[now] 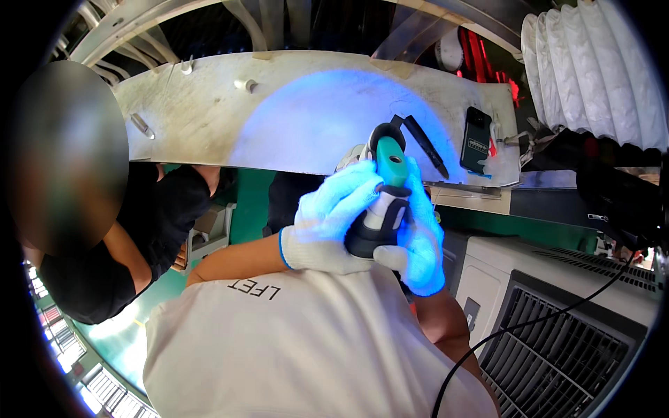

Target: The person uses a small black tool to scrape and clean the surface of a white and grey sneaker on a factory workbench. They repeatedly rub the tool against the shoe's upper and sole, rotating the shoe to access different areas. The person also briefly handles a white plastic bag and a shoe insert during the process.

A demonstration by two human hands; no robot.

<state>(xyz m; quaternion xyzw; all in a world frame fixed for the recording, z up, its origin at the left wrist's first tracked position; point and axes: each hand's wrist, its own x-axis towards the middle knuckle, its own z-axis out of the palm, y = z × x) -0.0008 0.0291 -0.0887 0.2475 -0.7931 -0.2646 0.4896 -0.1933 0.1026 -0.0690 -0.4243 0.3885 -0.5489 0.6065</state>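
Both my hands wear white knitted gloves, tinted bright blue by light. Between them is a teal, grey and black handheld power tool (392,164), held close in front of my chest at the near edge of the table. My left hand (327,212) wraps its left side, and my right hand (420,240) closes round the right side, its thumb low across the black end. The tool's rounded far end lies over the table's edge; its working face is hidden. A black stick-like piece (425,145) lies just beyond, on the blue-lit tabletop.
The pale table (188,132) carries small metal cylinders (143,126) and a dark phone (477,139). At left sits another person (167,230) in dark clothes. A grey vented machine (557,320) stands at right, a black cable (519,325) crossing before it. A white ribbed duct (592,70) hangs far right.
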